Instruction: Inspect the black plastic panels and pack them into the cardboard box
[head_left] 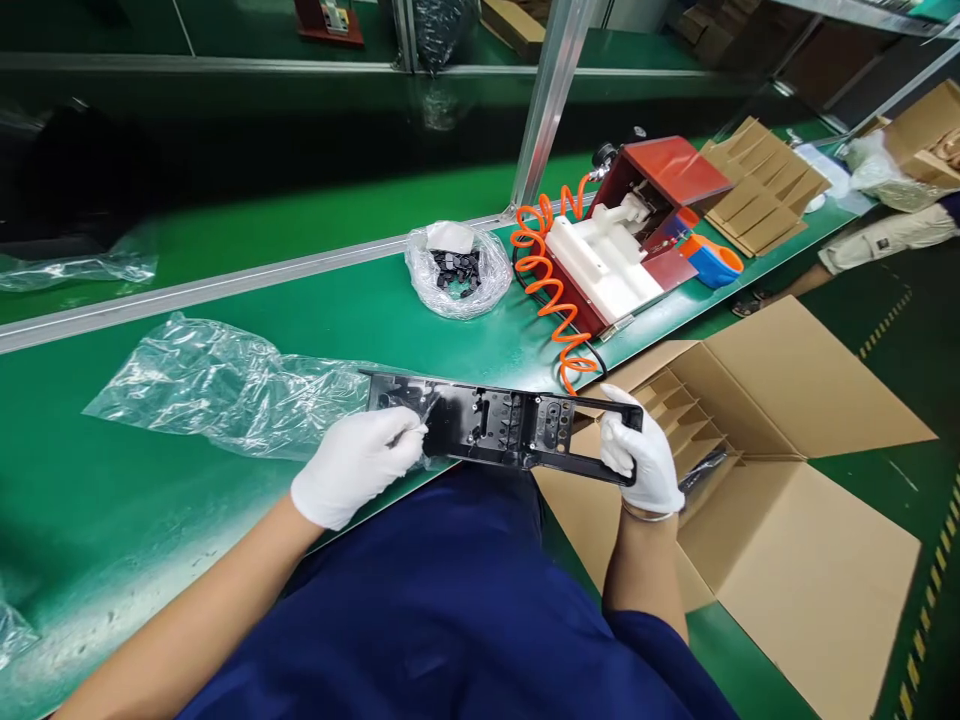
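Note:
A long black plastic frame spans the space between my hands at the bench's front edge. My right hand, in a white glove, is closed around the frame's open, handle-like right end. My left hand, also gloved, pinches the clear plastic bag by the frame's left end. The bag still covers part of that end and trails leftward over the green bench. Ribs, posts and small holes show on the frame's upward side.
A bag of small black parts lies on the bench. Right of it stands a red and white fixture with a coiled orange hose. An open carton with cardboard dividers is at my right. Another person's leg shows farther off.

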